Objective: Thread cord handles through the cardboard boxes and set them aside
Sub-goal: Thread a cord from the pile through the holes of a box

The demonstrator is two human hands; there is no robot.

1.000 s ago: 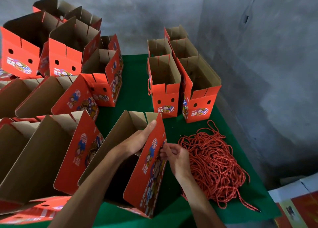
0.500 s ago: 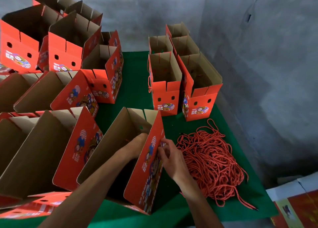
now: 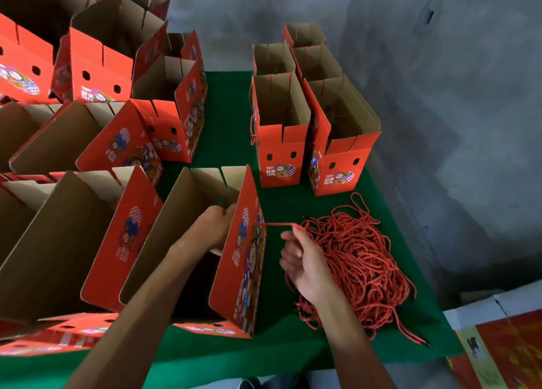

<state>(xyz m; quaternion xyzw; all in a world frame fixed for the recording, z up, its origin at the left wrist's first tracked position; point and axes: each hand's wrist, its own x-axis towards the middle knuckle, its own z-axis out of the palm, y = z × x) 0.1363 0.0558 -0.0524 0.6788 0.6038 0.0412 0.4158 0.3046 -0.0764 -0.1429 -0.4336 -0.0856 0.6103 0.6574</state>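
Soft, dim daylight fills the room, leaving the grey wall (image 3: pixel 440 124) mottled and shadowed on the far right. The open boxes (image 3: pixel 281 109) hold dark interiors. Wide-angle bending leans everything outward near the edges. Detail is slightly soft throughout, with no glare.

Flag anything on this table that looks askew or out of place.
Nothing looks damaged or spilled. The red cord pile is a loose tangle with ends trailing toward the green table edge. Boxes on the left lean rather than stand upright.

Green table cloth (image 3: pixel 228 118), grey concrete wall (image 3: pixel 440 95)
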